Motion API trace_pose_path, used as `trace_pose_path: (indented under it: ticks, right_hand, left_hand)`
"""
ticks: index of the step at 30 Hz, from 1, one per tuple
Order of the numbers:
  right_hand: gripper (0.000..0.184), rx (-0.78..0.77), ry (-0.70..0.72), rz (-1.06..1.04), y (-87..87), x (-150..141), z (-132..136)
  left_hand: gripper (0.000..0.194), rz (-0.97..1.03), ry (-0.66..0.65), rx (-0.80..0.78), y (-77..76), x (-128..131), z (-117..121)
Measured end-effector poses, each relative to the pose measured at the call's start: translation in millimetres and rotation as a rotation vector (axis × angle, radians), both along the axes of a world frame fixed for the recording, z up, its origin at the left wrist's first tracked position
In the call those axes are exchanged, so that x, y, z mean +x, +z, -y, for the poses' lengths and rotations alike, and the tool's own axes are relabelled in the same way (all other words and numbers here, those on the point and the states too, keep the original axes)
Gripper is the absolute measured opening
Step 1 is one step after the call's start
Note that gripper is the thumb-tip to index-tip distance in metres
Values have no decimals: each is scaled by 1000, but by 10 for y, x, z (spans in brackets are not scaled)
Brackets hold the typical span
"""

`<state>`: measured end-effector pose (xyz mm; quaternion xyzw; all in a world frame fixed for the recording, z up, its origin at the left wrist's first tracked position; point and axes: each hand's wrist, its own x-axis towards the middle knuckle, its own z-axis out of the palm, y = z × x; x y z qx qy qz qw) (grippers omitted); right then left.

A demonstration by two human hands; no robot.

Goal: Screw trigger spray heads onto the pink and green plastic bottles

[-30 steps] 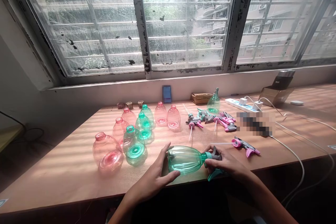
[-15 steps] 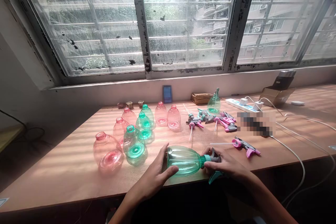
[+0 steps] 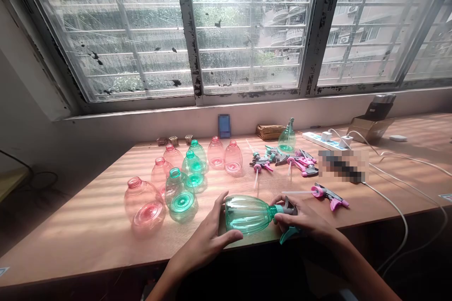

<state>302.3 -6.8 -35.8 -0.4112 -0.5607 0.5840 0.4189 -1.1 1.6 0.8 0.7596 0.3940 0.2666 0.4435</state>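
Note:
A clear green spray bottle [image 3: 249, 214] lies on its side near the front edge of the wooden table [image 3: 88, 230]. My left hand [image 3: 208, 240] cups the bottle's base, thumb under and fingers over it. My right hand [image 3: 305, 220] is closed around the teal and grey trigger head [image 3: 287, 218] at the bottle's neck.
Several empty pink and green bottles [image 3: 178, 195] stand to the left. Loose pink and teal spray heads [image 3: 282, 157] lie behind, and one pink head [image 3: 328, 196] lies to the right. A power strip [image 3: 323, 140] with white cables, a small basket [image 3: 270, 131] and a cardboard box [image 3: 370, 124] sit by the window wall.
The bottle and both hands have stayed in nearly the same place; the bottle has shifted only slightly between my hands.

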Motion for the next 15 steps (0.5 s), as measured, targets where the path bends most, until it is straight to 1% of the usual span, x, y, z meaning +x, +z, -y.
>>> trace_pose_path:
  ticks: [3, 6, 9, 12, 15]
  right_hand:
    - [42, 17, -2, 22, 3, 4, 2]
    - [40, 11, 5, 23, 17, 2, 7]
    - [43, 3, -2, 42, 35, 0, 11]
    - [44, 15, -21, 29, 25, 4, 9]
    - [42, 20, -19, 0, -5, 11, 2]
  left_hand:
    - [76, 33, -13, -45, 0, -8, -13]
    - [75, 15, 0, -36, -3, -7, -29]
    - [80, 12, 16, -53, 3, -12, -29]
    - [91, 18, 19, -81, 8, -28, -19]
    - [102, 14, 2, -71, -9, -40, -16]
